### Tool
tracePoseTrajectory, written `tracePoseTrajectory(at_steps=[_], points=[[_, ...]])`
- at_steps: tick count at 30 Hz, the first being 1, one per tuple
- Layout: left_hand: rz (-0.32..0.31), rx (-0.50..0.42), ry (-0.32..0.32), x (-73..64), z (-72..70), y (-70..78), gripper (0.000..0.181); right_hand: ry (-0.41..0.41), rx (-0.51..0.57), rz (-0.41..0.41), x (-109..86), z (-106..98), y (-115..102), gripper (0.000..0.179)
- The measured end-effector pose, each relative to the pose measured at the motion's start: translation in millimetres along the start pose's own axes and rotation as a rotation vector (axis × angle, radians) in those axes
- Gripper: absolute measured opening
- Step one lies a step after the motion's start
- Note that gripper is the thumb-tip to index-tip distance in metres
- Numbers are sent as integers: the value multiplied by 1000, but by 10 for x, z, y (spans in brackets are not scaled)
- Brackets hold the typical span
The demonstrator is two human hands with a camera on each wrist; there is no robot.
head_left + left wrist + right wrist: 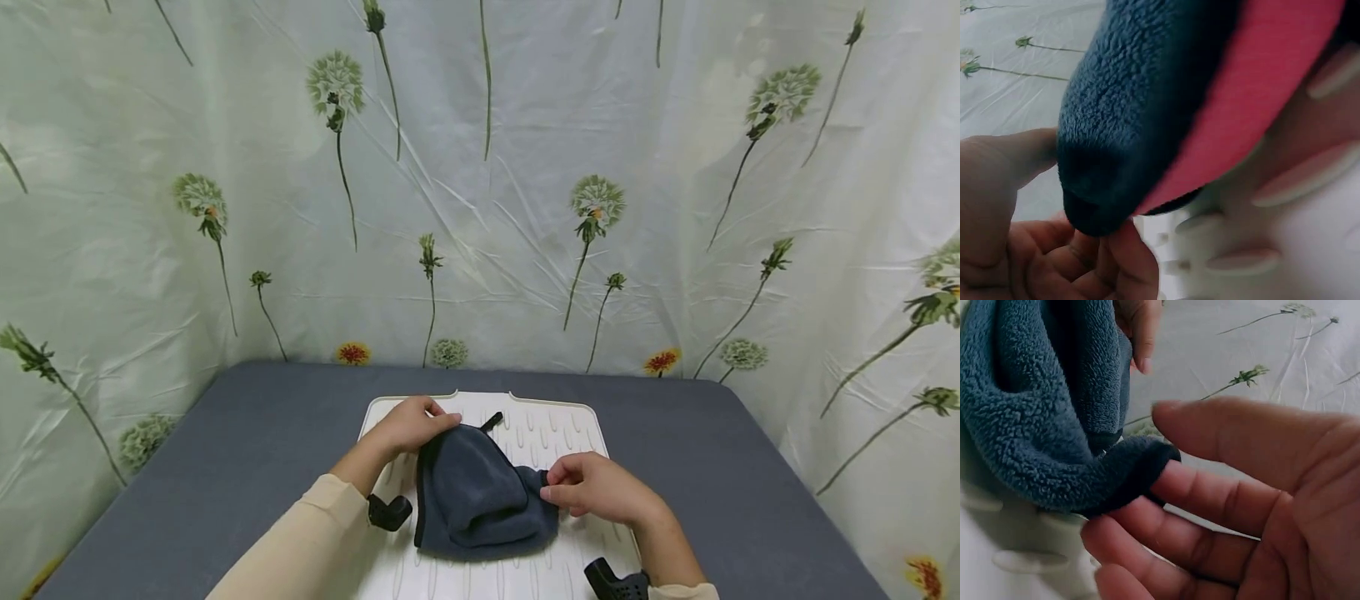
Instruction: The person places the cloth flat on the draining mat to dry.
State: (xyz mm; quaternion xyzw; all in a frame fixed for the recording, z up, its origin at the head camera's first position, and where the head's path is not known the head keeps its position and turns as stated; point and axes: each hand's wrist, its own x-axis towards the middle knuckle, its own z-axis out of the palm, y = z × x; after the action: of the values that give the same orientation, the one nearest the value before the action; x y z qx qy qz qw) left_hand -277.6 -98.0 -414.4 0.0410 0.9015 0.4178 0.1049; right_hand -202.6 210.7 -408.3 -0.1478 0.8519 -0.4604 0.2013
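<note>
Blue fleece cloth (480,492) sits over the white ribbed mat (562,433); left hand (411,427) pinches its edge towards mat's far side, right hand (600,490) its corner towards mat's right; judged light, limp, best held by bound corners

Left grip (416,425) pinches, right grip (596,487) curls, both arms (296,546) extended forward.

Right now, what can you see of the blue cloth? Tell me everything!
The blue cloth is dark and looks soft and fuzzy, like fleece. It has black edging and a little black tab at the far side. Something pink shows beside its edge up close, maybe its underside. It's rumpled and folded over a white bumpy mat. The left hand pinches its far left corner; the right hand holds its right end.
</note>
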Motion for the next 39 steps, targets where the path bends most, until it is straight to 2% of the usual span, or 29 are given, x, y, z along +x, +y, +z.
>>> tracePoseTrajectory(at_steps=[2, 6, 10, 13, 20, 24, 27, 30, 33, 36, 39], points=[[-19, -32, -55, -27, -38, 23, 33, -45, 58, -11, 4, 10, -3, 21], [-53, -107, -180, -85, -124, 51, 29, -92, 91, -3, 21, 25, 15, 19], [-53, -184, -225, -91, -178, 25, 21, -74, 60, -16, 31, 26, 43, 16], [-56, -228, -175, -64, -184, -42, 20, -32, 58, -38, 27, 11, 46, 16], [-111, -357, 19, -33, -136, -265, 19, 3, 196, -22, -6, -44, 14, 18], [-129, -373, 118, -51, -135, -325, 21, 21, 222, -6, -24, -95, -7, 19], [-156, -345, 188, -67, -168, -351, 22, 47, 230, 4, -42, -117, -31, 20], [-176, -303, 234, -77, -210, -369, 24, 85, 197, 30, -49, -113, -31, 20], [-196, -300, 261, -79, -238, -382, 24, 95, 125, 64, -47, -95, 8, 21], [-218, -321, 275, -92, -259, -397, 23, 67, 64, 86, -56, -85, 38, 24], [-239, -331, 290, -111, -276, -422, 22, 22, 61, 80, -72, -93, 31, 25]])
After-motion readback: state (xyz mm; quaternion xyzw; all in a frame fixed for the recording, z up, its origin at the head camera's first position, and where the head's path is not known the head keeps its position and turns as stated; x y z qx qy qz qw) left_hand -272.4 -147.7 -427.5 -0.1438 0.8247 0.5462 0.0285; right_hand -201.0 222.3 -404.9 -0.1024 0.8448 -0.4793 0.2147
